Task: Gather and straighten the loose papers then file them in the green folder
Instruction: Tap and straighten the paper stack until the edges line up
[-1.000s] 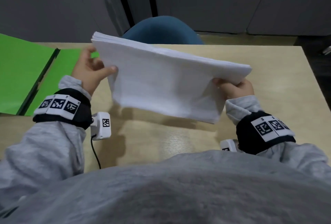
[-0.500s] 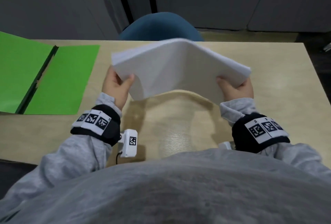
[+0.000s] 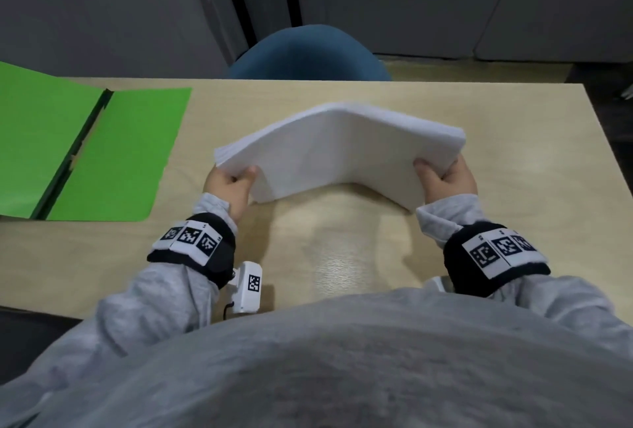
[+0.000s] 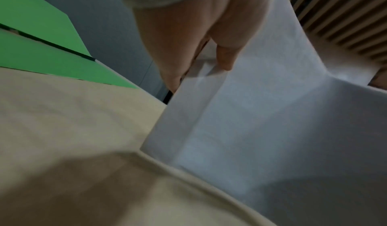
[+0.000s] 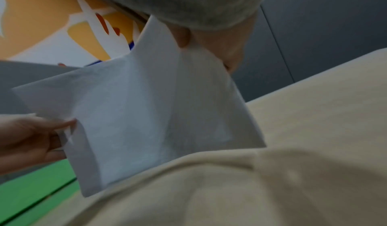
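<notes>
A thick stack of white papers (image 3: 339, 150) arches above the wooden table, its near edge down by the tabletop. My left hand (image 3: 233, 182) grips its left end and my right hand (image 3: 442, 177) grips its right end. The left wrist view shows the underside of the stack of papers (image 4: 261, 113) with my left hand (image 4: 222, 54) pinching it. From the right wrist, the stack of papers (image 5: 146, 113) bends between my right hand (image 5: 209, 47) and my left hand (image 5: 31, 135). The green folder (image 3: 85, 153) lies open flat at the table's left.
A blue chair back (image 3: 308, 54) stands beyond the table's far edge. Grey cabinets lie behind it. The table (image 3: 342, 263) is light wood; its right edge runs close to my right hand.
The stack went from flat and raised to bowed and lower over the table. My left hand moved right and nearer along the stack's left end; the right hand kept its grip.
</notes>
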Available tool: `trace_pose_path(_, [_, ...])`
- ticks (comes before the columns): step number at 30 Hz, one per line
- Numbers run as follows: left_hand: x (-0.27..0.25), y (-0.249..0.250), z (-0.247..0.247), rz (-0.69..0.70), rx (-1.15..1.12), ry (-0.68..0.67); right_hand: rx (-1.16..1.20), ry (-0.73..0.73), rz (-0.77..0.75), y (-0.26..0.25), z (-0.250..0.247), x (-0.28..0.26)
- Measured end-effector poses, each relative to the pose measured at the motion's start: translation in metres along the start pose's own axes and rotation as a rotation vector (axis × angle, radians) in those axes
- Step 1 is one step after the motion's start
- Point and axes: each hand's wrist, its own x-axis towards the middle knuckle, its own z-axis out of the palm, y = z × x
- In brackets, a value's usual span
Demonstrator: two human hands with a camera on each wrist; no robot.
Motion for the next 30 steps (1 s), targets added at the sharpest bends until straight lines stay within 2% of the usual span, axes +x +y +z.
trace_pose_path(4, [0.011, 0.009, -0.006, 0.072, -0.084, 0.02, 0.135, 0.082, -0.103, -0.008, -0.001, -0.004])
trace_pose_path(9, [0.005, 0.0, 0.007, -0.035, 0.052, -0.021, -0.086, -0.07, 0.013, 0.002, 0.005, 0.0])
trace_pose_path(14, [0.005, 0.015, 0.004, 0.085, -0.096, 0.015, 0.136, 0.083, -0.088, -0.012, 0.004, -0.006])
trace_pose_path(16, [-0.003, 0.008, 0.009, 0.054, -0.132, 0.026, 0.085, 0.06, -0.048, -0.006, 0.005, -0.007])
trace_pose_path(19, [-0.014, -0.003, 0.022, -0.079, -0.039, 0.026, -0.122, -0.071, 0.057, 0.001, 0.007, -0.007])
trace_pose_path(21, [-0.01, 0.0, 0.023, -0.089, 0.014, 0.022, -0.141, -0.071, 0.091, 0.0, 0.007, -0.005])
trace_pose_path(24, [0.003, 0.026, 0.009, 0.039, 0.107, 0.033, -0.091, 0.003, 0.053, -0.005, 0.001, 0.002])
trace_pose_path(26, [0.01, 0.051, -0.005, 0.195, 0.203, 0.051, -0.033, 0.08, 0.007, -0.007, -0.006, 0.008])
trace_pose_path(28, [0.011, 0.079, -0.018, 0.433, 0.297, 0.068, -0.065, 0.159, -0.084, -0.008, -0.013, 0.012])
trace_pose_path(30, [0.009, 0.107, -0.026, 0.71, 0.465, 0.003, -0.163, 0.159, -0.253, -0.016, -0.014, 0.008])
